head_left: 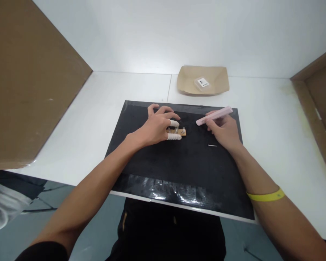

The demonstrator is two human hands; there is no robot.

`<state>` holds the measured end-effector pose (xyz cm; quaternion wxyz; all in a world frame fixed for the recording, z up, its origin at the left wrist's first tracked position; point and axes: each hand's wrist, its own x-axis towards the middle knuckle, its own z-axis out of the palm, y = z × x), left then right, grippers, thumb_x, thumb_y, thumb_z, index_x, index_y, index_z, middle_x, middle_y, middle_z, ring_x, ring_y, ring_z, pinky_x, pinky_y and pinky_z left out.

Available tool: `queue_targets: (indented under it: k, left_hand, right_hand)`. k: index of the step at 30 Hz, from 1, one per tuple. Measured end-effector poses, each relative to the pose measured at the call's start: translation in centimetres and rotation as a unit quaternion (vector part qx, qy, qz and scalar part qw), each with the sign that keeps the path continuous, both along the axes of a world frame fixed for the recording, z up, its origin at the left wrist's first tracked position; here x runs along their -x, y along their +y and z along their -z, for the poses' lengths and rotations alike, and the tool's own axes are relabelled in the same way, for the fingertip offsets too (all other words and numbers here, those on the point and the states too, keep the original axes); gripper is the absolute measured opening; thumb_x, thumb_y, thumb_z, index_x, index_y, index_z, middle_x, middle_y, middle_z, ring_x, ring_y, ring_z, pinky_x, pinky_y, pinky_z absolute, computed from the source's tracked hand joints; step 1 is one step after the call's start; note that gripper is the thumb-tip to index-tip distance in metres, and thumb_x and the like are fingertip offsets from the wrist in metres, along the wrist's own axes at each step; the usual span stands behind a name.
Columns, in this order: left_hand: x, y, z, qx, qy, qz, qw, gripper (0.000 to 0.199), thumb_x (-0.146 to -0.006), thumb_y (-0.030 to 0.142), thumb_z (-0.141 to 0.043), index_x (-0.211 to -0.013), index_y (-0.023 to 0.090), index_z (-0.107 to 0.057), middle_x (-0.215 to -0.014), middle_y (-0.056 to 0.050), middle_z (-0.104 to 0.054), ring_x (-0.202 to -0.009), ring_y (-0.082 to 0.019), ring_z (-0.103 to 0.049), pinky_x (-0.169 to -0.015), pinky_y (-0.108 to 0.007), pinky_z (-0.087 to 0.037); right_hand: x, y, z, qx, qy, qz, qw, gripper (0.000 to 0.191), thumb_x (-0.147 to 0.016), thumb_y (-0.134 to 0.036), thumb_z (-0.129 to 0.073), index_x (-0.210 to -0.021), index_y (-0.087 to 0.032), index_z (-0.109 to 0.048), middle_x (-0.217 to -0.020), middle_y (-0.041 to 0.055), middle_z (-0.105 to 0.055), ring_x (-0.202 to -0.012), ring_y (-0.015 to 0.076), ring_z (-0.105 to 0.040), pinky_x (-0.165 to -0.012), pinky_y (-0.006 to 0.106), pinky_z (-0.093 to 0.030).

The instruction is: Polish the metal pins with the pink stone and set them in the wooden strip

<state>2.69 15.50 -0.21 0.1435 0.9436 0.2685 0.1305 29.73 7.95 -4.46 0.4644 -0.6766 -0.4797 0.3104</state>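
My left hand, with white covers on its thumb and index finger, is over a small wooden strip with upright metal posts on the black mat. Its thumb and index finger grip the strip about the posts, while the other fingers stay bent above the mat. The palm side and the strip's left end are hidden. Between the fingers of my right hand is a long, pale pink bar, tilted up to the right. Below that hand lies a thin screw or pin.
Behind the mat, a brown paper tray holds a small clear box with a label. Brown board walls stand on the left and right of the white table. At the lower left some white cloth shows.
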Motion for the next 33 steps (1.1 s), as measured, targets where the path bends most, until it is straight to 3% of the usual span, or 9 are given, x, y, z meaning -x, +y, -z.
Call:
queue_targets:
  k: [20,33]
  left_hand:
    - [-0.4,-1.0,1.2,-0.086,-0.041,-0.041,0.995,0.010,-0.096,0.037,-0.078,-0.092,0.028,-0.081,-0.120,-0.003,-0.082,-0.131,-0.034,-0.059,-0.120,-0.063,-0.016]
    - [-0.1,-0.7,1.7,-0.133,-0.042,-0.030,0.990,0.041,-0.086,0.065,-0.084,-0.099,0.026,-0.082,-0.122,-0.003,-0.082,-0.128,-0.034,-0.061,-0.117,-0.058,-0.016]
  right_hand:
    - [-0.1,0.0,0.3,-0.006,0.002,-0.006,1.000,0.033,-0.083,-0.044,-0.074,-0.105,-0.020,-0.076,-0.074,0.0018,-0.068,-0.063,0.0165,-0.058,-0.062,0.034,-0.047]
    - [-0.2,0.1,0.2,-0.002,-0.001,-0.005,1.000,0.035,-0.081,-0.045,-0.075,-0.106,-0.020,-0.076,-0.074,0.0025,-0.069,-0.062,0.0172,-0.059,-0.061,0.034,-0.048]
